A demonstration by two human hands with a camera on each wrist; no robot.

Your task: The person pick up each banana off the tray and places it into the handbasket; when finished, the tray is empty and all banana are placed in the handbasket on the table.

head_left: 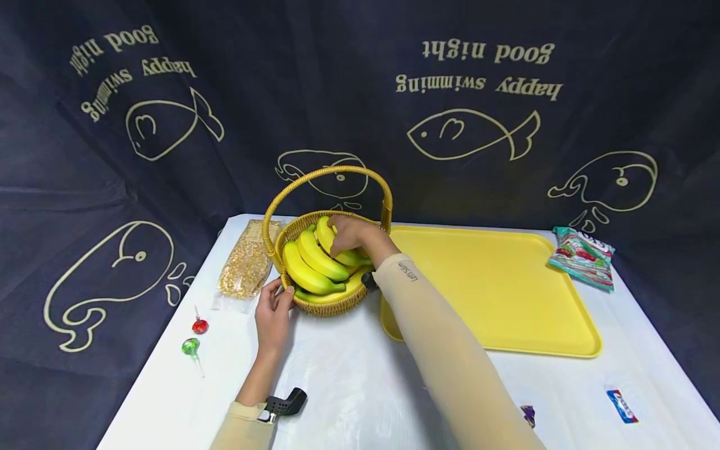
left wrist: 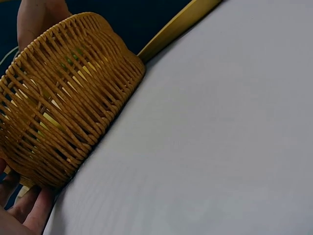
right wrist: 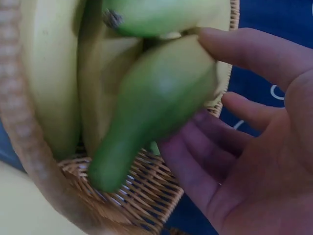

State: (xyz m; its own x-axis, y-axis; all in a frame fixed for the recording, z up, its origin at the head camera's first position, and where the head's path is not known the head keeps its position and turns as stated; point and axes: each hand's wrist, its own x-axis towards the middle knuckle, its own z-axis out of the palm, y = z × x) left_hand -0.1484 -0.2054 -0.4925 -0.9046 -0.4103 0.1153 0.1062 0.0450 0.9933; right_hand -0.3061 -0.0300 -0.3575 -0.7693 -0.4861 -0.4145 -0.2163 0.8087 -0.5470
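Basket: we see a round woven wicker basket (head_left: 329,304) with a tall hoop handle standing on the white desk (head_left: 349,387), just beside the left edge of a flat yellow plastic tray (head_left: 495,294).
Bananas: a bunch of yellow bananas with green tips (head_left: 315,262) lies inside the basket, filling most of it.
Right hand: our right hand (head_left: 349,232) reaches into the basket from above; its fingers (right wrist: 244,49) are spread and lie against the far bananas, thumb side on top, the others under the green end. We cannot tell whether they yet grip.
Left hand: our left hand (head_left: 274,312) rests against the basket's near-left wall, fingers (left wrist: 34,213) relaxed and touching the weave low down.
Around: a clear bag of pale grains (head_left: 247,265) lies left of the basket; two wrapped lollipops, red and green (head_left: 194,337), lie near the left hand; a colourful snack packet (head_left: 582,256) sits at the tray's far right corner.
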